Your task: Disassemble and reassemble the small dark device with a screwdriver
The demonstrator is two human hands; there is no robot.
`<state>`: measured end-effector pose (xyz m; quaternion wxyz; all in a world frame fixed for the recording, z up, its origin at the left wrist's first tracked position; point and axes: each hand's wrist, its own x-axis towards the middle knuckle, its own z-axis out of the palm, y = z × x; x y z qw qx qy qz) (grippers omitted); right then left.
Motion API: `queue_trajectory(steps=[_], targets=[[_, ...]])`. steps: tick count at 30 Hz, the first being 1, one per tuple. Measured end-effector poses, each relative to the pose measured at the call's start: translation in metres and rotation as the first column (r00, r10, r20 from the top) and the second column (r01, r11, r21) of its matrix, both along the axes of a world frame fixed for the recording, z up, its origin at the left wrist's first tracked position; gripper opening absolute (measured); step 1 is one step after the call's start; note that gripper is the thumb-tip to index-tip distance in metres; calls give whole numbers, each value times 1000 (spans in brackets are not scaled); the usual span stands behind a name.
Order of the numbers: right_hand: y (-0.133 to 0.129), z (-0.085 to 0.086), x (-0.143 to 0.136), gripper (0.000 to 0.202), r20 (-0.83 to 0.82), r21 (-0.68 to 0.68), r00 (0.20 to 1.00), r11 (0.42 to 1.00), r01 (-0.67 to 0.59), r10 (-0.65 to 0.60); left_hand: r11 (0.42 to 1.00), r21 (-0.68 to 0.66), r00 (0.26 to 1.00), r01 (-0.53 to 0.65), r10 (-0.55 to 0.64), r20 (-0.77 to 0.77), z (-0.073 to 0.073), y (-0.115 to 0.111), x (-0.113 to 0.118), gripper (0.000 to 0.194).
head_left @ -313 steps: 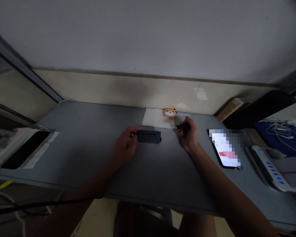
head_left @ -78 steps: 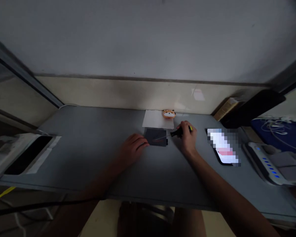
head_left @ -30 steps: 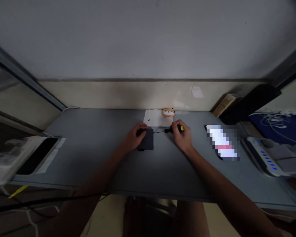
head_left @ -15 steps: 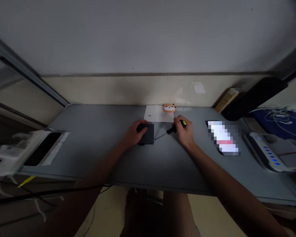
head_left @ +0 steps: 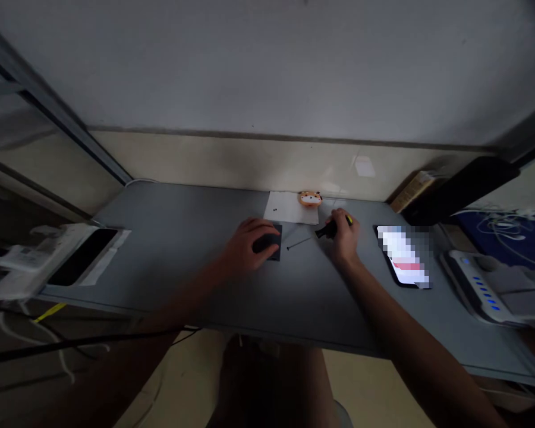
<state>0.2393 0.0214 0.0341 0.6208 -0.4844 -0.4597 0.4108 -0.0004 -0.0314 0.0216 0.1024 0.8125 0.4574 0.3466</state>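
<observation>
Dim gray desk point(head_left: 182, 238), dark box point(head_left: 276, 254) partly hidden under left hand point(head_left: 254, 245)

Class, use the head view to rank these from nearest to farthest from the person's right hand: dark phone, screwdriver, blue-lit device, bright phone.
1. Screwdriver: held in the right hand.
2. Bright phone: to that hand's right.
3. Blue-lit device: farther right, past the bright phone.
4. Dark phone: at the desk's left end.
</observation>
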Motion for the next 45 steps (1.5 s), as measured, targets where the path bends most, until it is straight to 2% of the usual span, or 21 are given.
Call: queue_trajectory(steps=[3, 6, 10, 13, 18, 22, 28, 31, 34, 38, 42, 45], targets=[[3, 0, 1, 35, -69, -51, 997, 998, 44, -48, 993, -97, 992, 63, -73, -100, 3, 0, 6, 22], [2, 0, 1, 37, -68, -69, 996, 997, 47, -51, 983, -177, 990, 38, -62, -127, 1, 8, 15, 20], [1, -1, 0, 36, -60, -73, 997, 996, 45, -50, 975, -211, 987, 75, -102, -121, 1, 17, 22, 18], [3, -1, 0, 33, -123, -113, 988, 991, 76, -90, 972, -211, 987, 100, -125, -104, 5, 25, 17, 25], [13, -3, 6, 30, -256, -214, 940, 961, 175, -228, 977, -213, 992, 18, -45, -121, 15, 61, -3, 23], [20, -9, 12, 27, -298, -248, 911, 945, 216, -286, 967, -235, 986, -97, 62, -154, 15, 96, -10, 17], [23, -16, 15, 30, -240, -213, 931, 950, 227, -276, 957, -282, 986, -66, 19, -169, 6, 114, -10, 18], [23, -16, 15, 28, -253, -233, 927, 947, 220, -277, 939, -343, 984, -14, -48, -171, 5, 117, -14, 22], [23, -16, 16, 27, -246, -222, 933, 953, 208, -261, 935, -353, 988, -38, -17, -151, 8, 113, -21, 26], [24, -16, 15, 29, -219, -200, 948, 962, 186, -229, 924, -363, 990, -122, 87, -110, 12, 86, -35, 35], [22, -14, 11, 28, -241, -219, 941, 958, 185, -236, 885, -465, 998, -34, 2, -70, 10, 53, -43, 40], [18, -10, 7, 27, -248, -242, 940, 954, 175, -235, 883, -467, 999, -48, 37, -31, 7, 48, -43, 36]])
